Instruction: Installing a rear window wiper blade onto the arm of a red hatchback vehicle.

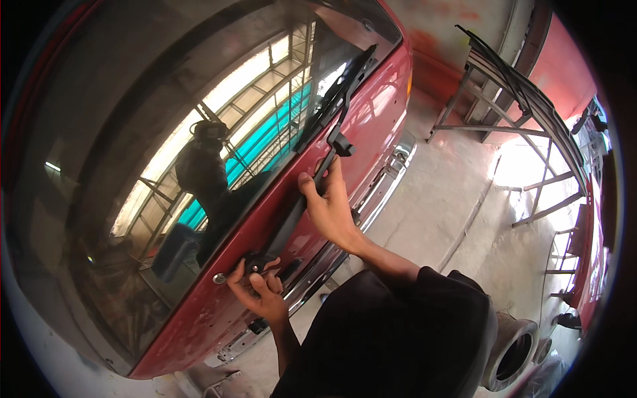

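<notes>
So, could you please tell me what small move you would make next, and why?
I'd perhaps gently test the dark strip for play at its lower end with the left hand, while the right hand steadies the upper part, since it lies along the red tailgate with a hand near each end.

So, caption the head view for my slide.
Right hand grips a black strip, left hand at its lower end, against a red tailgate.

Entries Obscured or Cropped

Black strip (pixel 286 222): was partly hidden by the Right hand (pixel 334 211), at centre, whose farther fingers lay behind it. Left hand (pixel 265 303), seven o'clock: its exact hold could not be told. Dark shirt (pixel 391 335): was cut off at six o'clock. Rear window (pixel 99 192): was cropped toward eleven.
</notes>
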Motion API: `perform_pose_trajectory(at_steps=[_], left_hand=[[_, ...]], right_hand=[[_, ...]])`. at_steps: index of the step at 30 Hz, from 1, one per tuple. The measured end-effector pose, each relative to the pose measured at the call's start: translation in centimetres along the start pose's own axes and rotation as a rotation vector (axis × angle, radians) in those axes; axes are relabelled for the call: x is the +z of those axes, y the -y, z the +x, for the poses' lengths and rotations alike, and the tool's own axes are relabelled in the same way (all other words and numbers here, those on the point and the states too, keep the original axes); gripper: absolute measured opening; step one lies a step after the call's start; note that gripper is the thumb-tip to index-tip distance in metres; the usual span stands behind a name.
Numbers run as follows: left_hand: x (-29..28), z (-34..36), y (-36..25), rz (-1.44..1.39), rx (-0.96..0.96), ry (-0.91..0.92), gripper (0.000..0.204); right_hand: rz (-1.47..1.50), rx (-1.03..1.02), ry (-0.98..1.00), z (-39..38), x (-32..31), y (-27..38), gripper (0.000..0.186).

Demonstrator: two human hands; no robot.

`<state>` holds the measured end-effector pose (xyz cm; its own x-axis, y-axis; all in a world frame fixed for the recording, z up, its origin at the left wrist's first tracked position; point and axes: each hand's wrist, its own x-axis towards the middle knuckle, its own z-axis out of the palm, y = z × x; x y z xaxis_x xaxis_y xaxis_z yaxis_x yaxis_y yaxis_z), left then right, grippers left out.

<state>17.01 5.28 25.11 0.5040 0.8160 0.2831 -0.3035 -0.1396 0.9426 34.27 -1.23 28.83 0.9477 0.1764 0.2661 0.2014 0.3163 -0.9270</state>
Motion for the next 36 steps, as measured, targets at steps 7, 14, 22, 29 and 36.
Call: perform_pose_trajectory(at_steps=[7, 14, 22, 29, 36], left_hand=[[0.4, 0.2, -0.6, 0.034, -0.020, -0.041, 0.039], [0.3, -0.1, -0.6, 0.056, -0.040, -0.074, 0.042], [0.3, -0.1, -0.5, -0.003, -0.042, -0.057, 0.041], [0.6, -0.1, -0.5, -0.038, -0.077, -0.077, 0.043], [0.9, -0.1, -0.8, -0.043, -0.086, -0.070, 0.041]], right_hand=[[0.036, 0.065, 0.003, -1.0, -0.5, -0.7, 0.024], [0.072, 0.055, -0.008, -1.5, -0.8, -1.7, 0.022], [0.233, 0.194, 0.091, -2.2, -1.2, -1.4, 0.024], [0.345, 0.335, 0.107, -1.9, -2.6, -1.1, 0.028], [0.324, 0.282, 0.114, -0.1, -2.8, -0.4, 0.026]])
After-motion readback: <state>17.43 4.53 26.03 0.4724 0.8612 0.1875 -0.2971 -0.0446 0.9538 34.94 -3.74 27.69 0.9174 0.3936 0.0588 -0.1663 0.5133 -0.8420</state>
